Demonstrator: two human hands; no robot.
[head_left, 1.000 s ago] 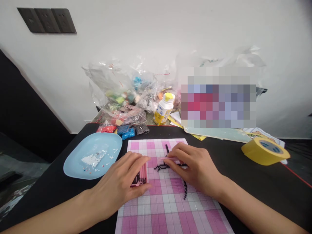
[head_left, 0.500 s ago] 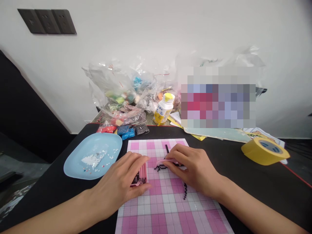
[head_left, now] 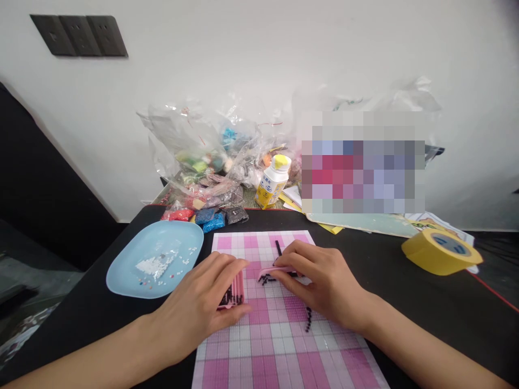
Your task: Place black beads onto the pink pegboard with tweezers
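Observation:
My left hand is wrapped round a small pink ridged tray with black beads in it, at the left side of a pink and white checked board. Between thumb and fingers my right hand pinches a thin pink tool, its tip low over the board. Black beads form a line under and beside that tip. Another black row lies below my right hand, and a short black strip lies above it. My right hand hides part of the beads.
A blue plate with white beads stands at the left. Behind are bead packets, clear plastic bags and a yellow and white bottle. A yellow tape roll lies at the right. Part of the back right is pixelated.
The pink tool in my right hand has tilted or shifted very slightly. My left hand and the pink tray look unchanged.

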